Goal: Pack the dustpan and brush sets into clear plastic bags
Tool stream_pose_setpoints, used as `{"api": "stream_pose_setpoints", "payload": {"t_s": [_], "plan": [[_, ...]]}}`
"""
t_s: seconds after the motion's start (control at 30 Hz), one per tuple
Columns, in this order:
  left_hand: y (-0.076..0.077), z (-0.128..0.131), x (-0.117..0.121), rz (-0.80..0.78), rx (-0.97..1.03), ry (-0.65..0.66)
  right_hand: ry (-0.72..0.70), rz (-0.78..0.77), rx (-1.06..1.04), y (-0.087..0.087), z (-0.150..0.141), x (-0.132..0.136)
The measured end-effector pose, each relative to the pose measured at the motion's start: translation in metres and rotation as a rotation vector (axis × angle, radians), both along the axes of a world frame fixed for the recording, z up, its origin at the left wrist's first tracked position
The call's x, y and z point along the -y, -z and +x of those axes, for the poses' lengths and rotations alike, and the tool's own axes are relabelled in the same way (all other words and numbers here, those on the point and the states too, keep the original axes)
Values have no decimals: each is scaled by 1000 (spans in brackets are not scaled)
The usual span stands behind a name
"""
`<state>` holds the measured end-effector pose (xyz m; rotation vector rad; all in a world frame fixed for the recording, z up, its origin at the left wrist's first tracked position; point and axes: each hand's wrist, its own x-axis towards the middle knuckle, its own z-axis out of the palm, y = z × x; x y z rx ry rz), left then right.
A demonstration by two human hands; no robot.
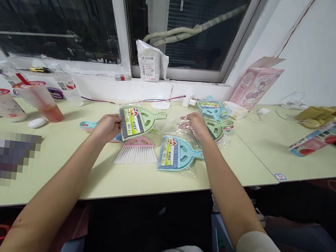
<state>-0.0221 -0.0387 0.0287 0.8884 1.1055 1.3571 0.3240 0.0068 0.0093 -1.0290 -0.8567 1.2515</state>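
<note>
My left hand (109, 126) grips the left edge of a green dustpan-and-brush set (147, 119), which has dark bristles and a printed label. It is raised a little, handle pointing right. My right hand (194, 124) is to its right, with its fingertips on a clear plastic bag (173, 122); the exact grip is partly hidden by glare. Below lies a pink brush (137, 150) with white bristles, bristles toward me. Beside it is a blue dustpan-and-brush set (175, 154) in clear wrap. A light blue handle (87, 125) shows behind my left wrist.
Past my right hand lie another wrapped blue set (212, 109) and a green set (216, 128). Drink cups (42, 97) and a clear bottle (69, 86) stand left. A pink box (256, 85), a tilted bottle (321, 135) and cables are right. The table's front edge (148, 196) runs before me.
</note>
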Motion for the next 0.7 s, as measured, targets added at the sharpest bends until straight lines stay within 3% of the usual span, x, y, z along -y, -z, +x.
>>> {"api": "stream_pose_setpoints", "payload": {"t_s": [0.1,0.3,0.7], "plan": [[3,-5,-3,20,-35,20,-51,76,-104,-8,13,13],[6,-15,-6,39,-106,34,-234,190,-80,-6,23,31],[-13,-7,6,-77,31,78,-352,215,2,6,9,39]]}}
